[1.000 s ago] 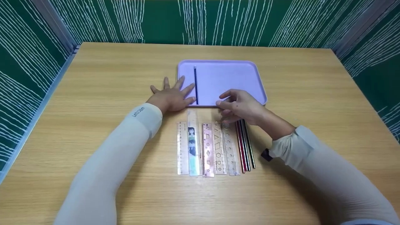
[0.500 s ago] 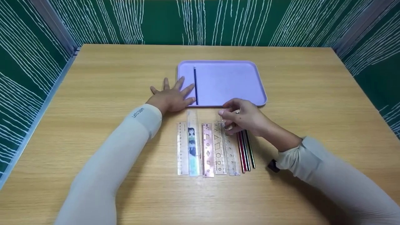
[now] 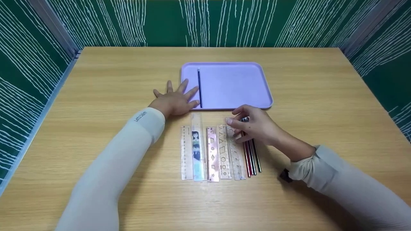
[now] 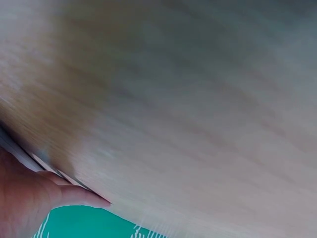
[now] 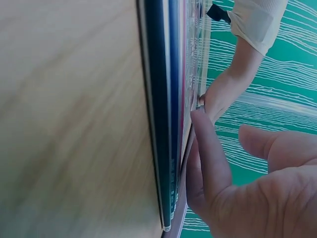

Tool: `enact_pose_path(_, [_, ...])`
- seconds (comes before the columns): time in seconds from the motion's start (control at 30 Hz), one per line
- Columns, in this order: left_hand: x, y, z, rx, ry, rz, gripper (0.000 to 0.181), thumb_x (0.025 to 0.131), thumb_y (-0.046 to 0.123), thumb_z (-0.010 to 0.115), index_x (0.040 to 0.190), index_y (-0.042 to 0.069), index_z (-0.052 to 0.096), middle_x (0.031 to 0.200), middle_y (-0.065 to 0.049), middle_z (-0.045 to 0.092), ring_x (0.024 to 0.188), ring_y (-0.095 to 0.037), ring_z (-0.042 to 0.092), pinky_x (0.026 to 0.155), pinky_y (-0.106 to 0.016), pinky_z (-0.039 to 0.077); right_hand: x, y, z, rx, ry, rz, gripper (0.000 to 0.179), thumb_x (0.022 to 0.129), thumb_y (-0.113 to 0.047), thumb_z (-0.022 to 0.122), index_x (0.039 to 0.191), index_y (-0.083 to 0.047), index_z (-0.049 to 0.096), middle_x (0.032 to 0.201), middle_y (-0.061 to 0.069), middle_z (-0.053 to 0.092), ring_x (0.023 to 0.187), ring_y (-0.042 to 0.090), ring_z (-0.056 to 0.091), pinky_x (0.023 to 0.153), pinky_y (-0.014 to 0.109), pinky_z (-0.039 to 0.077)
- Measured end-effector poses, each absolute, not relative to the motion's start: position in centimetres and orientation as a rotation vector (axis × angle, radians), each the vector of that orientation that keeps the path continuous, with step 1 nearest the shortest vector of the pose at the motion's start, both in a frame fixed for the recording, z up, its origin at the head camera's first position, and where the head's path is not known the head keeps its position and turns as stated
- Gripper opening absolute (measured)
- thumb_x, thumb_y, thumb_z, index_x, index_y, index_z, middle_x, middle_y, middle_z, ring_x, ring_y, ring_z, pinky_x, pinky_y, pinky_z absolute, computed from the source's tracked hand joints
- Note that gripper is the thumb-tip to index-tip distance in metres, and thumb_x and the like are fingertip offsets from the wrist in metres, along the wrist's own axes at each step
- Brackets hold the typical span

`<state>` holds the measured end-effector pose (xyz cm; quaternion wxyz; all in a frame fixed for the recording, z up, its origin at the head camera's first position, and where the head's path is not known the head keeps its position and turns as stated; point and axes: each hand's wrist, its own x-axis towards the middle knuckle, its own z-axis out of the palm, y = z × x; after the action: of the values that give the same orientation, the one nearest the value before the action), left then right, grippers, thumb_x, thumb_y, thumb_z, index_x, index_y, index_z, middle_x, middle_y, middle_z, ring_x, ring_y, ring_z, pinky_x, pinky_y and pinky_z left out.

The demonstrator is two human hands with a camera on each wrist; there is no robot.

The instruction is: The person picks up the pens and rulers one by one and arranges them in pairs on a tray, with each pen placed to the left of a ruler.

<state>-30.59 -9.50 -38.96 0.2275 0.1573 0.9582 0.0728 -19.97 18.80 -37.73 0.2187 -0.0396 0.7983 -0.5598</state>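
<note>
My left hand lies palm down with fingers spread over the front left corner of a lilac tray. Its thumb and forefinger tips reach a dark pencil lying in the tray. My right hand hovers over the far ends of several shiny pencils and a clear stencil ruler beside them. In the right wrist view its thumb stands apart from the fingers, and nothing is between them. The left wrist view shows only part of the left hand.
Left of the stencil ruler lie another stencil ruler, a pink ruler, a longer ruler with a cartoon figure and a plain clear ruler. The wooden table meets green, white-streaked walls.
My right hand has come back from above the tray's front edge toward the pencils and drifted slightly right. The left hand stays where it was.
</note>
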Motion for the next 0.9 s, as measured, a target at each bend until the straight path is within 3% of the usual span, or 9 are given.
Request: enact_pose_path(0.9, [-30.4,-9.5,-38.7,0.43,2.636,0.2,0.072,0.095,0.081,0.022,0.157,0.056,-0.005,0.17,0.008,-0.025,0.151,-0.053,-0.022,0.103,-0.088,-0.011,-18.9,19.5,-37.5,-0.03,2.282,-1.476,0.06,0.091,-0.026,0.079,0.133,0.004,0.048,0.122,0.02,0.055,0.094,0.032,0.073,0.077,0.04,0.065])
